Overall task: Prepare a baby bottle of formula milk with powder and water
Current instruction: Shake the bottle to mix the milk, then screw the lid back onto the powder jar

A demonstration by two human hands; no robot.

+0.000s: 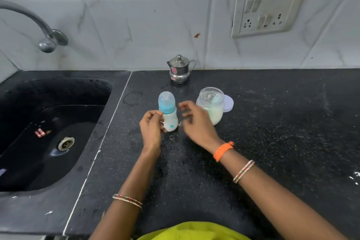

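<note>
Baby bottle stands upright on the black speckled worktop, capped with a clear dome over a blue collar, its lower body white with milk. The left hand sits against the bottle's left side, fingers curled in loosely near the collar; whether they truly grip it I cannot tell. The right hand hovers just right of the bottle, blurred, its fingers spread and holding nothing. Behind that hand is an open glass jar of pale powder with a mint scoop inside, its white lid lying just beside it. Farther back, by the tiled wall, stands a small steel pot (lidded, with a red sticker). Left of everything lies the dark sink under its tap.
</note>
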